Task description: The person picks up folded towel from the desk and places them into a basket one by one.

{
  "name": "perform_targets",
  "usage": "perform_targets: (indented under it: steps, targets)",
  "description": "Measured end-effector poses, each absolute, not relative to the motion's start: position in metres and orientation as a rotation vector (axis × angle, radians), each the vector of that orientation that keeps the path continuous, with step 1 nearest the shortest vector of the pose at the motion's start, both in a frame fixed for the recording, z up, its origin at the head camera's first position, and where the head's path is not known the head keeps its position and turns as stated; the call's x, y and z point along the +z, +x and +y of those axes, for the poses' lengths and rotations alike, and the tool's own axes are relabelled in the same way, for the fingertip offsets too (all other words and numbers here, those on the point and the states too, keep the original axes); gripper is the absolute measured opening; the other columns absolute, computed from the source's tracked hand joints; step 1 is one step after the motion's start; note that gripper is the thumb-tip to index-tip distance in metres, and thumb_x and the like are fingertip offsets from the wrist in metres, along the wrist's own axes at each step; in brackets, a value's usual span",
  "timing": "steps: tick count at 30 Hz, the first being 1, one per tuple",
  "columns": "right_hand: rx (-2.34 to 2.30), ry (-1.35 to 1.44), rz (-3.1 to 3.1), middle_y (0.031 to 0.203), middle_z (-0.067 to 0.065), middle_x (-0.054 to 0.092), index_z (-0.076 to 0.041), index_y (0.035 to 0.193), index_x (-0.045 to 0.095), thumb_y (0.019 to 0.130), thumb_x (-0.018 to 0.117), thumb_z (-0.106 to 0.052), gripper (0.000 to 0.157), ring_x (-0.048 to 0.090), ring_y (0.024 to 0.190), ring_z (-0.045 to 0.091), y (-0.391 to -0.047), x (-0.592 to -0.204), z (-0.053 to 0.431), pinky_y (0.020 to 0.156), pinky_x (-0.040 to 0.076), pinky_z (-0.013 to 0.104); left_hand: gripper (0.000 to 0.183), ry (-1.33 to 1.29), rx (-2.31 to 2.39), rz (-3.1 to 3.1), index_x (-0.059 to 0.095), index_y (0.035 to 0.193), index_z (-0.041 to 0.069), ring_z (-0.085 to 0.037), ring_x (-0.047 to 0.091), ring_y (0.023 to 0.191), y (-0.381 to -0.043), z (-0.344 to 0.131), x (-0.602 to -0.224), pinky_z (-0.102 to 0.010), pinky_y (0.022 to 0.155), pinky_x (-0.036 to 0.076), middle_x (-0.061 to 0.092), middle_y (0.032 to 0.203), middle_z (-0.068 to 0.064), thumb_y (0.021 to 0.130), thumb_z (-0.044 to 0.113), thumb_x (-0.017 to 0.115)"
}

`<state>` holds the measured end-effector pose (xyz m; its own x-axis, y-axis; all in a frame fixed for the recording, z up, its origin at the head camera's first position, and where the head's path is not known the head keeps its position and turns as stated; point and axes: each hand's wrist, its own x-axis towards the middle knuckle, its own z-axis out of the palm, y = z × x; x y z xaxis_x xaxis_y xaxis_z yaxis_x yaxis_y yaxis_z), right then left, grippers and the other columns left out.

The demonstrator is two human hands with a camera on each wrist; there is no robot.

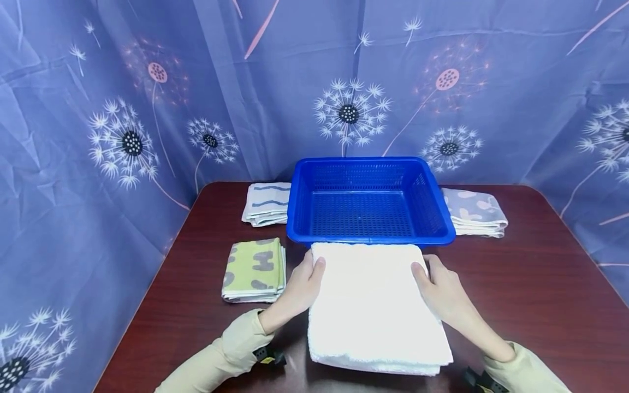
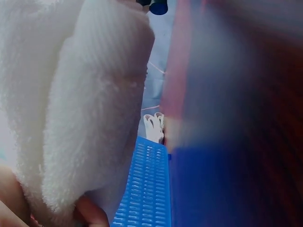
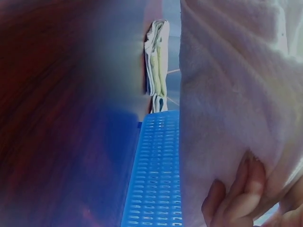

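A folded white towel (image 1: 373, 305) hangs between both hands, its far edge just in front of the blue basket (image 1: 371, 240). My left hand (image 1: 303, 283) grips the towel's far left corner, thumb on top. The far right corner is held by my right hand (image 1: 442, 289), its thumb also on the upper face. In the right wrist view, curled fingers (image 3: 239, 194) press the underside of the towel (image 3: 227, 94). Thick folded layers of the towel (image 2: 94, 104) fill much of the left wrist view.
Left of the basket lies a folded white cloth with blue stripes (image 1: 267, 202). Nearer, a folded green-and-grey cloth (image 1: 254, 270) rests beside the left forearm. A folded grey patterned cloth (image 1: 474, 210) sits right of the basket. The dark red table (image 1: 516, 284) meets a blue dandelion curtain (image 1: 275, 98).
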<state>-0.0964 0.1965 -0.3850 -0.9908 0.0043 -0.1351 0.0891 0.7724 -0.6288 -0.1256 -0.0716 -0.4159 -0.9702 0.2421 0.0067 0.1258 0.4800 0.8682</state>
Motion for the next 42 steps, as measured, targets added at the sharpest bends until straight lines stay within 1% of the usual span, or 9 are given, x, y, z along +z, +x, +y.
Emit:
perform_targets:
  steps: [1,4,13,14,22,25,31,39,42]
  targets:
    - [-1.019,0.077,2.838,0.089,0.015,0.059,0.005,0.132,0.034,0.096,0.028,-0.047,0.063,0.057,0.079,0.022,-0.097,-0.385,0.197,0.065,0.047,0.035,0.055,0.321,1.511,2.601,0.018,0.142,-0.004,-0.029,0.035,0.131,-0.126,-0.072,-0.416,-0.044,0.107,0.031,0.037,0.141,-0.022,0.1,0.029,0.029]
    - [-1.024,0.085,2.844,0.105,0.021,0.06,0.006,0.13,0.036,0.096,0.029,-0.046,0.062,0.058,0.09,0.026,-0.096,-0.385,0.197,0.071,0.049,0.04,0.057,0.31,1.504,2.601,0.018,0.143,-0.005,-0.029,0.034,0.132,-0.127,-0.072,-0.416,-0.043,0.108,0.03,0.036,0.142,-0.022,0.1,0.032,0.029]
    - [-1.038,0.097,2.813,0.099,0.02,0.06,0.004,0.131,0.033,0.095,0.028,-0.049,0.065,0.058,0.085,0.024,-0.092,-0.382,0.197,0.066,0.048,0.035,0.06,0.305,1.508,2.566,0.014,0.143,-0.005,-0.028,0.03,0.134,-0.126,-0.072,-0.415,-0.044,0.109,0.027,0.031,0.145,-0.021,0.1,0.034,0.028]
    - [-1.04,0.097,2.82,0.103,0.02,0.06,0.004,0.131,0.033,0.095,0.028,-0.049,0.065,0.058,0.087,0.024,-0.091,-0.381,0.197,0.067,0.049,0.036,0.06,0.304,1.509,2.566,0.014,0.143,-0.005,-0.028,0.029,0.134,-0.126,-0.072,-0.414,-0.044,0.109,0.027,0.031,0.145,-0.021,0.1,0.034,0.028]
    - [-1.056,0.088,2.828,0.095,0.015,0.06,0.004,0.13,0.034,0.095,0.028,-0.05,0.064,0.057,0.081,0.021,-0.091,-0.376,0.196,0.063,0.047,0.031,0.061,0.315,1.56,2.544,0.013,0.143,-0.005,-0.027,0.026,0.136,-0.126,-0.073,-0.411,-0.043,0.111,0.024,0.027,0.147,-0.02,0.1,0.035,0.027]
    - [-1.062,0.086,2.817,0.087,0.012,0.058,0.004,0.13,0.032,0.095,0.028,-0.05,0.065,0.056,0.076,0.019,-0.091,-0.373,0.195,0.059,0.045,0.028,0.061,0.318,1.566,2.547,0.013,0.143,-0.007,-0.028,0.026,0.136,-0.126,-0.074,-0.411,-0.043,0.111,0.025,0.027,0.147,-0.021,0.1,0.035,0.027]
    - [-1.03,0.07,2.846,0.073,0.007,0.048,0.004,0.13,0.033,0.096,0.027,-0.049,0.063,0.05,0.069,0.018,-0.09,-0.369,0.194,0.058,0.04,0.028,0.06,0.337,1.591,2.555,0.015,0.143,-0.007,-0.027,0.029,0.135,-0.125,-0.074,-0.409,-0.042,0.11,0.026,0.031,0.145,-0.021,0.1,0.033,0.028]
    - [-1.071,0.052,2.874,0.091,0.016,0.062,0.005,0.13,0.033,0.096,0.03,-0.047,0.062,0.059,0.073,0.018,-0.091,-0.366,0.194,0.058,0.048,0.029,0.055,0.403,1.624,2.57,0.019,0.142,-0.006,-0.027,0.036,0.131,-0.127,-0.076,-0.404,-0.042,0.107,0.031,0.038,0.141,-0.021,0.1,0.029,0.029]
    - [-1.075,0.046,2.88,0.089,0.016,0.062,0.005,0.131,0.032,0.096,0.031,-0.046,0.063,0.059,0.071,0.017,-0.093,-0.364,0.193,0.056,0.048,0.029,0.056,0.407,1.63,2.566,0.017,0.143,-0.005,-0.026,0.033,0.132,-0.129,-0.077,-0.402,-0.042,0.108,0.03,0.036,0.143,-0.02,0.1,0.03,0.029]
